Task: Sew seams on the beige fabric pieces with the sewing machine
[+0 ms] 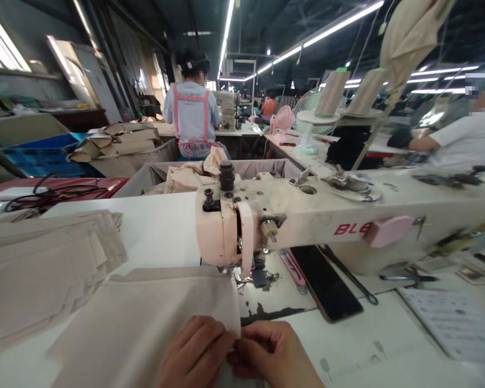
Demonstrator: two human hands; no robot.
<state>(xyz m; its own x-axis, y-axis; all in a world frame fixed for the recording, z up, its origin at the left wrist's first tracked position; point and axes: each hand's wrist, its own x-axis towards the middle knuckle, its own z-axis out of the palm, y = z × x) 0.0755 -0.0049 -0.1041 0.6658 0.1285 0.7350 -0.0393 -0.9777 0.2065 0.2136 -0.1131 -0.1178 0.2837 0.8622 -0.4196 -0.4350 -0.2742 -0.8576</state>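
Hands meet at the bottom of the picture, right next to each other. The left hand (196, 350) and the right hand (272, 353) both pinch the near edge of a piece of tan cloth (153, 318). Their fingertips come together at the cloth's right corner, and the fingers are curled, not spread.

The tan cloth lies flat on the white table (161, 226). Its far edge goes up under the needle part of the sewing machine (307, 215). The machine is cream colored, a bit dirty, with red letters on its side and a pink tag stuck to it.

To the left of the cloth sits a pile of more tan pieces (44, 269), stacked on the table. To the right, under the machine's arm, lie a pink cutter knife (294, 269) and a dark phone (325, 283), side by side. Farther right is a pair of small snips (408, 278).

Behind the machine is a bin with more tan cloth (194, 175) in it. Past that, a person in a blue shirt with pink straps (192, 116) sits facing away. Another person in a white shirt (464, 140) is at the far right. Two big thread cones (350, 91) stand up behind the machine.
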